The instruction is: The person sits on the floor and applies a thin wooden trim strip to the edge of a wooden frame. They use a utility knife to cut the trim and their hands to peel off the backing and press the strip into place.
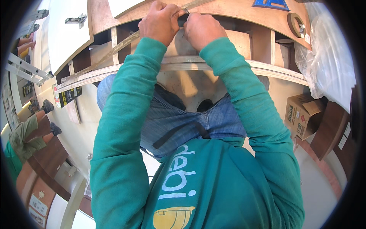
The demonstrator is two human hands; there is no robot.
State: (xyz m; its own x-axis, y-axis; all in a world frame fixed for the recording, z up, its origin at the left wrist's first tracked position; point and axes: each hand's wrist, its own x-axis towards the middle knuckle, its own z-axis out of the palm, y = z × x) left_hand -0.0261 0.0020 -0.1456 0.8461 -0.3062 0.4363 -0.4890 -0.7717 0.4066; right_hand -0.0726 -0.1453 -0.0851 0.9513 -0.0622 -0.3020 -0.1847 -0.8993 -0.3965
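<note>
My left hand [160, 23] is closed at the top middle, over the line of a long thin wood-coloured strip [103, 58] that slants across an open wooden frame [183, 63]. The strip shows on both sides of this hand. Beside it, my right hand [204, 31] is closed too, knuckles up. A small dark, metallic-looking piece [186, 11] shows between the two hands, and its kind is too small to tell. My fingers hide most of what they grip. The frame's plywood edge and compartments lie below my hands, in front of my knees.
At upper left lies a white panel [68, 36] with a metal hinge [76, 20]. A brown roll [294, 25], a blue triangular tool [271, 4] and plastic sheeting [329, 49] are at upper right. A cardboard box [299, 116] stands right; a ladder [28, 70] and another person [24, 139] are left.
</note>
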